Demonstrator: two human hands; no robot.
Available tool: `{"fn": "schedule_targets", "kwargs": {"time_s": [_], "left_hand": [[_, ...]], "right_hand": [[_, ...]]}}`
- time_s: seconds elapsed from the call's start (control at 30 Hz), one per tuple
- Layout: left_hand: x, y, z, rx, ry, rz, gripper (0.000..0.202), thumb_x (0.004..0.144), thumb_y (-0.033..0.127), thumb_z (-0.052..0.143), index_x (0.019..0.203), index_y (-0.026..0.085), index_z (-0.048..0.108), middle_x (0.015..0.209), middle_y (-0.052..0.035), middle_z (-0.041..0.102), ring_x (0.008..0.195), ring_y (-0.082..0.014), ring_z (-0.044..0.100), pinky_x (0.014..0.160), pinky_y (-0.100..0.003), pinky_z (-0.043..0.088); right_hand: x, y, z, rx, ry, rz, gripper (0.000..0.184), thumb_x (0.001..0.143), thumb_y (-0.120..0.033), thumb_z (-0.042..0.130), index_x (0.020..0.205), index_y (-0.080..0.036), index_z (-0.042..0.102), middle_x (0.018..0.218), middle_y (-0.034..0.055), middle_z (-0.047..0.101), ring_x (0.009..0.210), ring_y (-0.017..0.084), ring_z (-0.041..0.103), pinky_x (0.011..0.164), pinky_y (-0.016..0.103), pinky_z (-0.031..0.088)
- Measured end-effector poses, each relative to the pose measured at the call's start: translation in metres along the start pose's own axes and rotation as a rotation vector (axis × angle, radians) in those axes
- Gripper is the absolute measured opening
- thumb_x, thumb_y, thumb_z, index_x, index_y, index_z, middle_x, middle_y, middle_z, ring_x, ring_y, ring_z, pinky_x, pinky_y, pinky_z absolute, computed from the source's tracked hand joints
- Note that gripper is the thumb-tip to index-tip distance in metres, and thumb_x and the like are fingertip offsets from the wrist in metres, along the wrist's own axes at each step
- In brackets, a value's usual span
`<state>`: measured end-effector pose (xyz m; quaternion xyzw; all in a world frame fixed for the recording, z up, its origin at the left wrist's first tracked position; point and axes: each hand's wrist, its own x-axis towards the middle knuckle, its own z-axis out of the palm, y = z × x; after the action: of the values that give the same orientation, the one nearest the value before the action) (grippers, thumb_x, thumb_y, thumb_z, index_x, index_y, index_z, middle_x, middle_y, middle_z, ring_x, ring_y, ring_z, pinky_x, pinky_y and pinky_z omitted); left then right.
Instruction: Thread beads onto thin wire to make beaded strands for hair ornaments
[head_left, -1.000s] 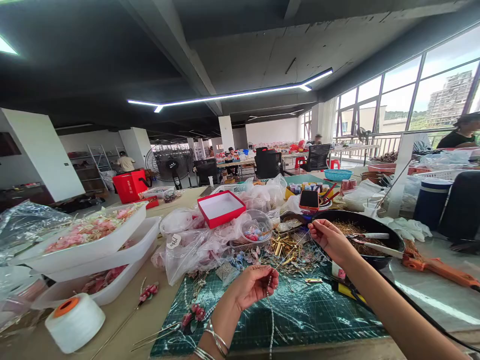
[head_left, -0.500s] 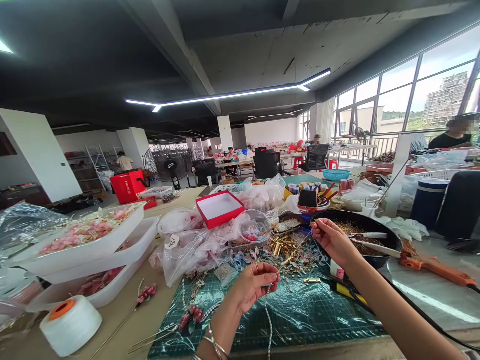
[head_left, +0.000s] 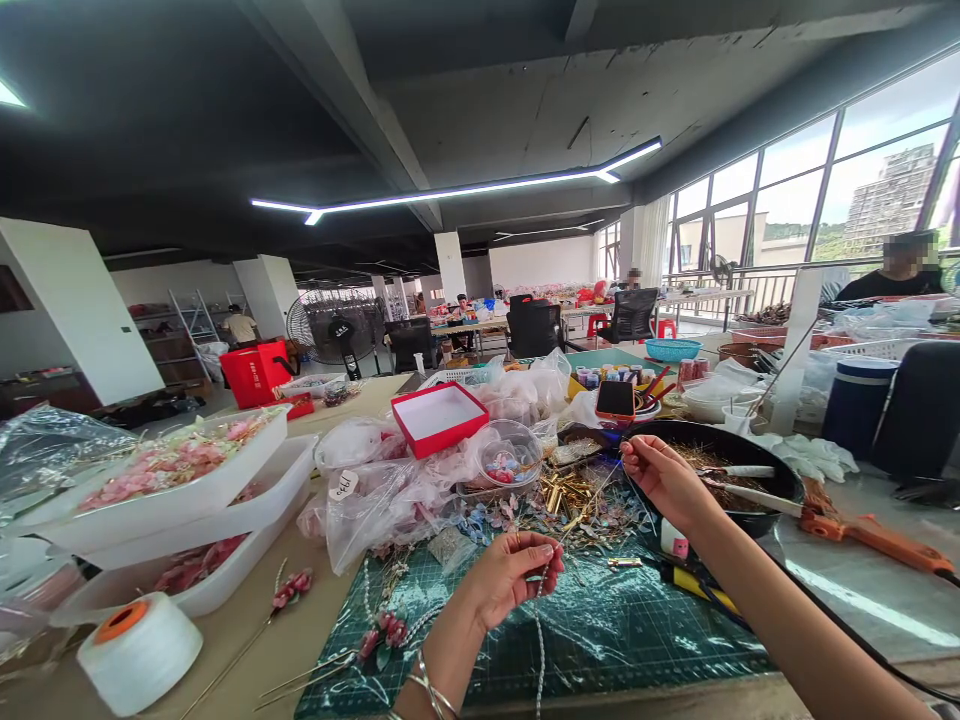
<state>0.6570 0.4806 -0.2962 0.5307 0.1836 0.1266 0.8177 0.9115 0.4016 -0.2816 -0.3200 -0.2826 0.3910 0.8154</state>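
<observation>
My left hand (head_left: 517, 578) is closed in a pinch, above the green cutting mat (head_left: 615, 640). From its fingertips a thin silvery-white beaded strand (head_left: 540, 650) hangs down toward the mat's near edge. My right hand (head_left: 660, 480), up and to the right beside the black pan, is also pinched, on a fine thread or wire that runs taut down to the left fingertips. The line is too thin to make out its material. Left of my wrist, a hairpin with pink flowers (head_left: 386, 632) lies on the mat. A pile of gold tubes (head_left: 568, 492) sits beyond my hands.
A black pan (head_left: 780, 465) with pincer-like tools and an orange-handled tool (head_left: 885, 545) is at right. White trays of pink flowers (head_left: 262, 450) and a thread cone (head_left: 142, 660) stand left. Behind lie bagged parts, a red box lid (head_left: 439, 415) and a phone (head_left: 615, 400).
My left hand has shifted very slightly right and down, with the strand still pinched. My right hand is nearly unmoved. At the far right, a seated person has moved left.
</observation>
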Motion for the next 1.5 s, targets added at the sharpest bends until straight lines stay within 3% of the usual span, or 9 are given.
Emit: {"fn": "schedule_targets", "kwargs": {"time_s": [0.53, 0.87, 1.17, 1.3, 1.5], "left_hand": [[-0.001, 0.003, 0.004, -0.009, -0.094, -0.036, 0.017, 0.077, 0.025, 0.052, 0.077, 0.011, 0.062, 0.068, -0.0033, 0.057, 0.060, -0.0094, 0.051, 0.060, -0.023, 0.040], [-0.001, 0.003, 0.004, -0.024, -0.054, -0.025, 0.019, 0.077, 0.028, 0.053, 0.086, 0.014, 0.061, 0.074, -0.0043, 0.059, 0.067, -0.0105, 0.051, 0.054, -0.020, 0.036], [0.009, 0.001, 0.000, -0.055, 0.026, 0.055, 0.011, 0.073, 0.025, 0.059, 0.070, 0.015, 0.057, 0.062, 0.0000, 0.054, 0.056, -0.0083, 0.047, 0.048, -0.020, 0.031], [0.005, 0.010, -0.008, -0.111, 0.039, 0.126, 0.010, 0.075, 0.022, 0.056, 0.069, 0.015, 0.055, 0.061, 0.0011, 0.052, 0.055, -0.0071, 0.045, 0.049, -0.019, 0.031], [-0.011, 0.029, -0.023, -0.182, 0.058, 0.190, 0.010, 0.078, 0.020, 0.053, 0.070, 0.014, 0.055, 0.061, 0.0014, 0.048, 0.056, -0.0059, 0.042, 0.048, -0.017, 0.030]], "right_hand": [[0.005, 0.003, 0.007, 0.004, 0.009, -0.007, 0.006, 0.068, -0.025, 0.067, 0.070, -0.022, 0.063, 0.077, 0.0001, 0.063, 0.066, 0.008, 0.056, 0.061, 0.017, 0.052], [0.006, -0.001, 0.013, 0.021, -0.016, -0.018, 0.005, 0.070, -0.025, 0.065, 0.071, -0.021, 0.061, 0.074, -0.0007, 0.063, 0.065, 0.007, 0.055, 0.061, 0.014, 0.050], [0.005, -0.007, 0.024, -0.007, -0.042, -0.021, 0.006, 0.072, -0.025, 0.063, 0.071, -0.021, 0.059, 0.074, -0.0018, 0.064, 0.064, 0.006, 0.055, 0.060, 0.014, 0.049], [0.004, -0.004, 0.016, -0.061, -0.019, -0.004, 0.007, 0.071, -0.026, 0.064, 0.072, -0.021, 0.059, 0.076, 0.0002, 0.066, 0.063, 0.007, 0.056, 0.057, 0.015, 0.050], [0.002, 0.003, -0.014, -0.130, 0.062, 0.004, 0.012, 0.067, -0.028, 0.067, 0.072, -0.021, 0.060, 0.077, 0.0017, 0.068, 0.064, 0.009, 0.059, 0.059, 0.019, 0.052]]}}
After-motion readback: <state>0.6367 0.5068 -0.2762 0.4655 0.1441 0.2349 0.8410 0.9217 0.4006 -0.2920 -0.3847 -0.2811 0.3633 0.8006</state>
